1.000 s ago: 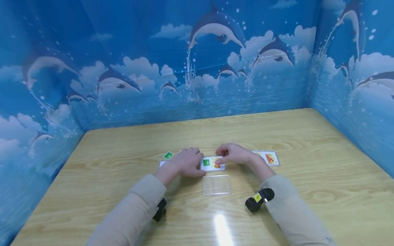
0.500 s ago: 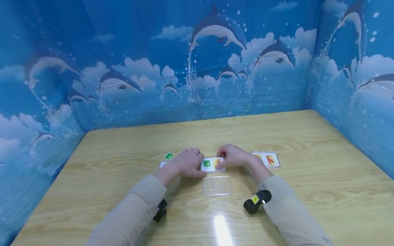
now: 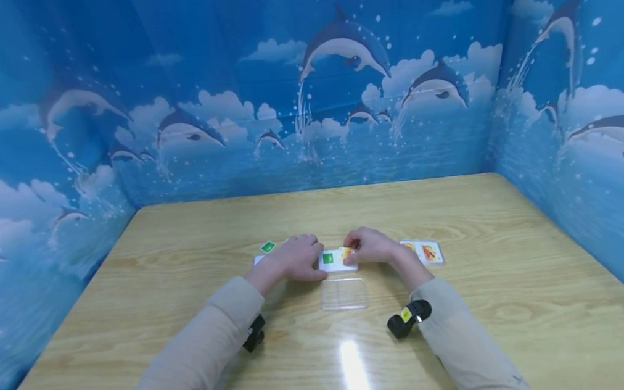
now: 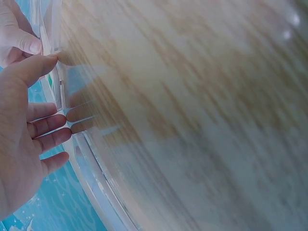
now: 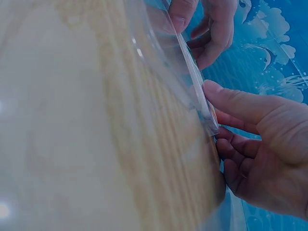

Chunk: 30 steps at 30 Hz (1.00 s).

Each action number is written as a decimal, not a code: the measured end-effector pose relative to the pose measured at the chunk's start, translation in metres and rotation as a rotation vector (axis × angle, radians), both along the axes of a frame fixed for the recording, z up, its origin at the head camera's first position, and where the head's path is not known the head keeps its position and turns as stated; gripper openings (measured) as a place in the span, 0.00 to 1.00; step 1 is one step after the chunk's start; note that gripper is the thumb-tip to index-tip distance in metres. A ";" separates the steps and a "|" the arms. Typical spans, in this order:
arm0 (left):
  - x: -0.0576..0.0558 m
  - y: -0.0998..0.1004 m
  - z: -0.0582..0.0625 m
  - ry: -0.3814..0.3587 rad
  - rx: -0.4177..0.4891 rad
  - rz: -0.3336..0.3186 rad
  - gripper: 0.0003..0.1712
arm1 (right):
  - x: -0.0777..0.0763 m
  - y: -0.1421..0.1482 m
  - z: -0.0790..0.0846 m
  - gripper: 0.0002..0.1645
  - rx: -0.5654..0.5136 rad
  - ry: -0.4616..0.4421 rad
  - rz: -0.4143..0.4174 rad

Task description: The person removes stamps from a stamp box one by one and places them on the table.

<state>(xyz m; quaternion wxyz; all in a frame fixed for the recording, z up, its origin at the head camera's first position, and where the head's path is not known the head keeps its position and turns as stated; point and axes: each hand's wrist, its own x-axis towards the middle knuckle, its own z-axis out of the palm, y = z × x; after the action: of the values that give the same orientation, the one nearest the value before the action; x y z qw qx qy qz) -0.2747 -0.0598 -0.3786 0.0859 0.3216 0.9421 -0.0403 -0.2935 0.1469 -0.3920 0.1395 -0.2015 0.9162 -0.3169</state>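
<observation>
In the head view, a shallow clear-edged case (image 3: 337,269) lies between the hands, with a green square card (image 3: 327,258) at its left. A small food-picture card (image 3: 346,253) at its right end sits slightly raised and tilted. My left hand (image 3: 295,258) holds the case's left end, thumb at the near edge and fingers over the far side. My right hand (image 3: 373,245) pinches the food-picture card with thumb and index finger. In the right wrist view, the right thumb (image 5: 231,98) lies at the rim of the case, its other fingers curled below.
An empty clear plastic lid (image 3: 343,294) lies just in front of the case. Another case with food pictures (image 3: 427,252) is to the right. A loose green card (image 3: 267,246) lies behind a further case (image 3: 257,259), mostly hidden by the left hand. Dolphin-printed curtains (image 3: 308,146) surround the wooden table (image 3: 181,225).
The right fingers have drawn the food-picture card slightly upward and tilted it within the case. The left hand stays in place on the case.
</observation>
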 end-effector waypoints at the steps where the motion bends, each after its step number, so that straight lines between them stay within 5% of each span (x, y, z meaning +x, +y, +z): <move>1: 0.000 0.000 0.000 -0.001 -0.001 0.001 0.37 | 0.000 0.000 0.000 0.17 -0.004 0.004 0.004; 11: 0.000 0.001 0.002 -0.007 -0.011 0.021 0.36 | -0.002 0.004 -0.002 0.11 -0.094 0.026 0.000; 22: 0.002 0.001 0.005 -0.005 -0.008 0.007 0.36 | -0.004 0.005 -0.002 0.03 -0.079 0.059 -0.061; 30: 0.001 0.002 0.002 -0.017 -0.010 0.012 0.35 | -0.004 0.013 0.003 0.04 -0.131 0.007 -0.047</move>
<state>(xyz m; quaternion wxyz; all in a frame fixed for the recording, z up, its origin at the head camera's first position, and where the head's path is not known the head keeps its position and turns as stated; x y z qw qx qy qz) -0.2740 -0.0578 -0.3761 0.0957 0.3158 0.9431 -0.0417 -0.2974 0.1604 -0.3890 0.1152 -0.1895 0.8985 -0.3789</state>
